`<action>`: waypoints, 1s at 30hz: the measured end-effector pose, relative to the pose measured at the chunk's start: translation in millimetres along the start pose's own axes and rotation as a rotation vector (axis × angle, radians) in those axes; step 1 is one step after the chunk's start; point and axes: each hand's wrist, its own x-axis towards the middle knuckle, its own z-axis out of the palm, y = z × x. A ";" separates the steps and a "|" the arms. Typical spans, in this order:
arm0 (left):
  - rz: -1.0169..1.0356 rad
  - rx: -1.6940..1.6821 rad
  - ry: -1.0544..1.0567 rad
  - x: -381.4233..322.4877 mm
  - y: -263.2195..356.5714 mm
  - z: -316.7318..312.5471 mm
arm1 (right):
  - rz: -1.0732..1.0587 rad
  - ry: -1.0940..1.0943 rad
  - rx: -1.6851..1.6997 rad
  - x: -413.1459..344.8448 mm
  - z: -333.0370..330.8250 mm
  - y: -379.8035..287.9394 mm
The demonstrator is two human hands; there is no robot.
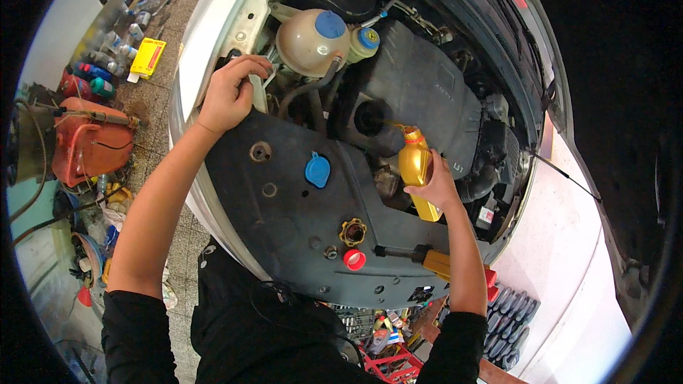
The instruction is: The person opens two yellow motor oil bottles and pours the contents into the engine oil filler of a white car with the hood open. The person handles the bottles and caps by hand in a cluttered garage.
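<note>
My right hand (438,184) grips a gold plastic oil bottle (412,160), tilted with its uncapped mouth towards the black engine cover (416,74). A thin stream of oil runs from the mouth to the dark round filler opening (370,118). At the engine bay's side edge, my left hand (232,88) rests with bent fingers by a pale metal bracket; whether it grips anything is hidden. On the black front panel (288,208) lie a yellow oil filler cap (353,232) and a red bottle cap (354,260).
Beyond my left hand stands a round coolant tank (307,45) beside a smaller blue-capped reservoir (365,45). A blue washer cap (318,169) sits in the front panel. A yellow-handled tool (436,263) lies under my right forearm. The raised hood (613,133) is at right.
</note>
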 end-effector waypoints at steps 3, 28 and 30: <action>0.014 0.008 0.002 0.2 -0.2 -0.4 | 0.034 -0.037 0.023 0.5 -4.4 -3.2; 0.001 0.000 0.005 1.0 3.2 -0.6 | 0.004 -0.032 0.023 4.3 -0.2 1.5; 0.018 0.003 0.000 2.2 2.5 -0.8 | 0.004 -0.038 0.029 4.7 1.0 4.1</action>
